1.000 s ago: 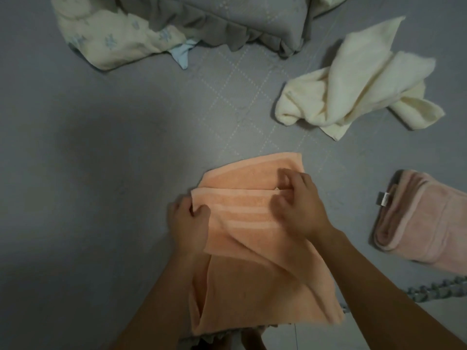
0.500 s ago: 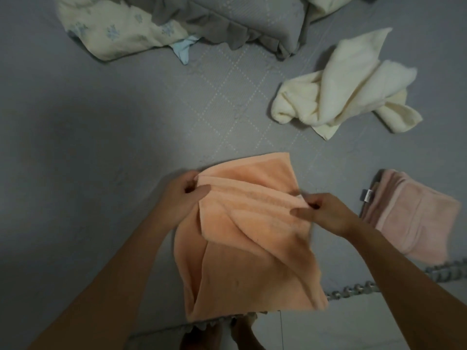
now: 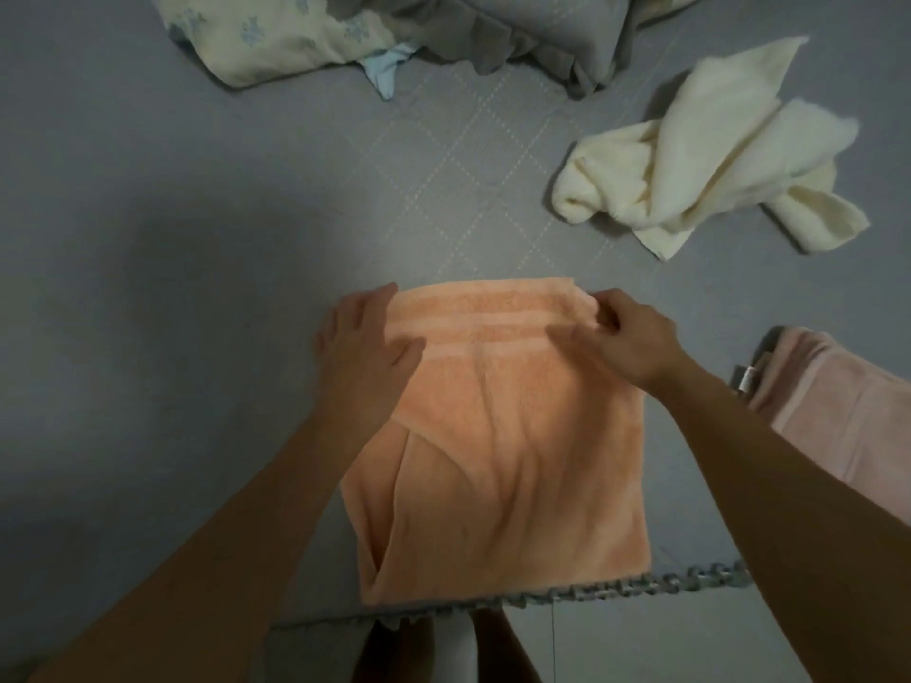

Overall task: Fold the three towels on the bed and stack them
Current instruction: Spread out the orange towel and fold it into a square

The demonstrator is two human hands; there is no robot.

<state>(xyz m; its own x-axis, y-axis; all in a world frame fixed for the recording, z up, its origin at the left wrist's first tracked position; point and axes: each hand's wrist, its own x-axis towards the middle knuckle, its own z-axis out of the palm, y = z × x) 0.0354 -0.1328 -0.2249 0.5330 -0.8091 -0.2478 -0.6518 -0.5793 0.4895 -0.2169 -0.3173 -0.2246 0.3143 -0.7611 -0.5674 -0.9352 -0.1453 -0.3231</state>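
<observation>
Head view: the orange towel [image 3: 498,436] lies folded on the grey bed [image 3: 197,239], near its front edge. The left hand [image 3: 365,347] rests flat with straight fingers on its far left corner; the right hand [image 3: 626,337] pinches the far right corner. The towel is wrinkled, with striped bands. A crumpled cream towel [image 3: 705,155] lies beyond; a folded pink towel [image 3: 848,411] sits to the right.

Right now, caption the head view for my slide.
Left hand flat on a folded orange terry towel, right hand pinching its far corner; crumpled cream towel waits.
</observation>
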